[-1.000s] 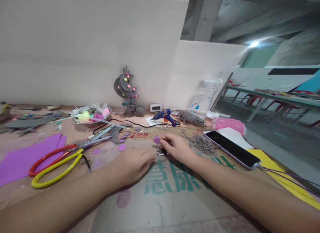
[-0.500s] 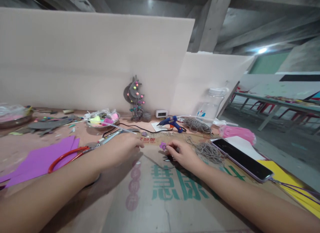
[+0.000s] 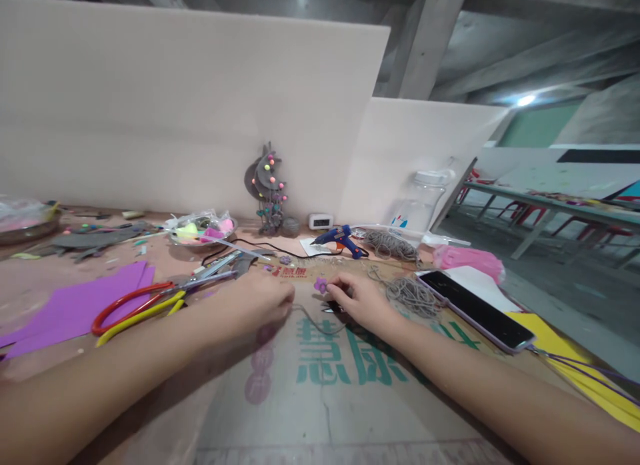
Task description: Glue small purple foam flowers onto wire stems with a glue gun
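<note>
My right hand (image 3: 357,298) pinches a small purple flower (image 3: 320,285) by its edge, a little above the cardboard. Closed fingers on my left hand (image 3: 267,298) have a thin grey cord (image 3: 323,328) at their tips; it curves across to below my right hand. Pointed metal tips (image 3: 330,309) of a small cutting tool show under my right hand, the rest of it hidden. Beyond my hands lies another small purple flower (image 3: 285,260). Scissors with red and yellow handles (image 3: 134,308) lie left of my left forearm.
A blue glue gun (image 3: 340,238) rests at the back beside a small digital clock (image 3: 321,222). Tangled grey cord (image 3: 415,297) and a phone (image 3: 475,310) lie at right. Purple sheets (image 3: 85,305) are at left. A decorated grey moon piece (image 3: 270,188) stands against the white board.
My left hand has shifted slightly toward my right hand. The whole view has tilted a little, showing more of the scissors' yellow handle. The right hand still holds the flower.
</note>
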The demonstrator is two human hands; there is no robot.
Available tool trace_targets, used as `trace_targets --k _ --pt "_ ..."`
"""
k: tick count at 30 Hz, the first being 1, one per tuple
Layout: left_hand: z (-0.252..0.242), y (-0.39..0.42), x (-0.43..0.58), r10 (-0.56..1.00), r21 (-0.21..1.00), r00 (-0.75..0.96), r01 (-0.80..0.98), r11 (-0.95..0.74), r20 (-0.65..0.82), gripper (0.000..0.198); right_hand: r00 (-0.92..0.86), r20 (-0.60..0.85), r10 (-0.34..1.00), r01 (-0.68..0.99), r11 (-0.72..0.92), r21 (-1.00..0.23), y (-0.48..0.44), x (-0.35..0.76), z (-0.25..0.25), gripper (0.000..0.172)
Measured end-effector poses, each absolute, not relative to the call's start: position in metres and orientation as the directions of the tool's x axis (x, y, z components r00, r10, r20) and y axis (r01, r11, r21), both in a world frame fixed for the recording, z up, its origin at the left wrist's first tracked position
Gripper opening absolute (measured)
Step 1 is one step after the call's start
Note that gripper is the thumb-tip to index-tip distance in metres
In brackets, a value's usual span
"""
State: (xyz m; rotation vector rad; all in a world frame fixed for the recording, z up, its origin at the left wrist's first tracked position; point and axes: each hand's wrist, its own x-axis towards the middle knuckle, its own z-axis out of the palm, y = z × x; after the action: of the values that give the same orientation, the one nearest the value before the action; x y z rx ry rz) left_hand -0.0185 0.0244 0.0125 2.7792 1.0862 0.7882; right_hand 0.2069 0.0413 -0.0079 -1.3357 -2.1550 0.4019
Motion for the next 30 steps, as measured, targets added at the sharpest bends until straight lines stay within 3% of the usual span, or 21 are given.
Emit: trace_targets --k 2,5,10,14,21,26,28,30 --pt "0.017 0.003 -0.004 0.642 0.042 0.682 0.673 -0.738 0.351 0.018 -0.367 0.321 0.873 0.718 0.485 -0.499 0.041 0.207 -0.008 0.024" --pt "0.016 -0.022 0.013 0.555 -0.009 0.769 0.587 -0.809 0.318 0.018 -0.391 0.332 0.858 0.711 0.511 -0.483 0.041 0.208 -0.009 0.023" --pt "-0.005 -0.017 0.009 0.577 0.285 0.667 0.504 -0.815 0.471 0.018 -0.401 0.336 0.852 0.712 0.521 -0.470 0.041 0.208 -0.008 0.021" --pt "-0.017 -0.002 0.003 0.650 0.490 0.581 0.433 -0.757 0.490 0.020 -0.407 0.399 0.821 0.705 0.561 -0.433 0.036 0.203 -0.006 0.021" --pt "-0.011 -0.012 0.008 0.629 0.469 0.633 0.432 -0.770 0.451 0.017 -0.563 0.392 0.727 0.652 0.683 -0.330 0.034 0.189 -0.008 0.027" --pt "-0.009 -0.004 0.005 0.794 0.697 0.485 0.422 -0.579 0.366 0.017 -0.383 0.409 0.828 0.634 0.558 -0.535 0.022 0.198 0.000 0.028" --pt "-0.010 0.001 0.004 0.838 0.778 0.424 0.370 -0.507 0.344 0.020 -0.401 0.371 0.837 0.584 0.546 -0.600 0.012 0.198 0.005 0.027" --pt "-0.011 0.004 0.004 0.857 0.813 0.387 0.337 -0.474 0.339 0.026 -0.453 0.307 0.837 0.556 0.534 -0.637 0.003 0.194 0.007 0.041"
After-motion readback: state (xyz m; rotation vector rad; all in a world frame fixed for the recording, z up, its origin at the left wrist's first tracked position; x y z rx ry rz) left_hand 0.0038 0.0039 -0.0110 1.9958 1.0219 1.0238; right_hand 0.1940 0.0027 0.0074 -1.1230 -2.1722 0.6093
